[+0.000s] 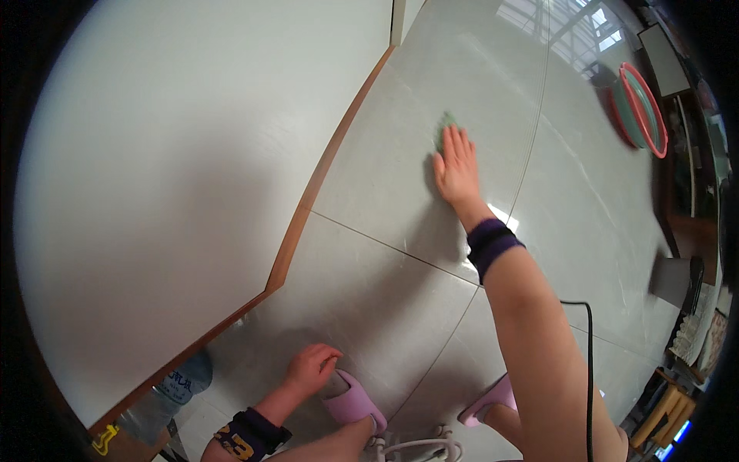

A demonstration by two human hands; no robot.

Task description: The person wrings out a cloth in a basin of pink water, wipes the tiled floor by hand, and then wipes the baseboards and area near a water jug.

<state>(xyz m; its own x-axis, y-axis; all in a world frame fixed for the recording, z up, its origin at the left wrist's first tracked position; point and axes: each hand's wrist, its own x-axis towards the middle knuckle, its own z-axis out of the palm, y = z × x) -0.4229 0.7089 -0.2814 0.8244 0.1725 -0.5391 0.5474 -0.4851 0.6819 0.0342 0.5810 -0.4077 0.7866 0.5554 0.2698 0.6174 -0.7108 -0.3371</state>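
My right hand (457, 164) reaches forward, its fingers stretched out flat over a small green cloth or pad (445, 124) on the glossy grey tile floor (381, 190). The palm hides part of the green thing, and its outline is blurred. My left hand (314, 367) hangs low near my knee and a pink slipper (355, 398), fingers curled loosely; whether it holds anything small cannot be made out. Dark wristbands are on both wrists.
A white panel (190, 173) with a brown wooden edge stands at left. Pink and green basins (638, 110) lean at upper right, above a grey bin (672, 280). A plastic bottle (187, 378) lies lower left. A black cable (589, 369) hangs beside my right arm.
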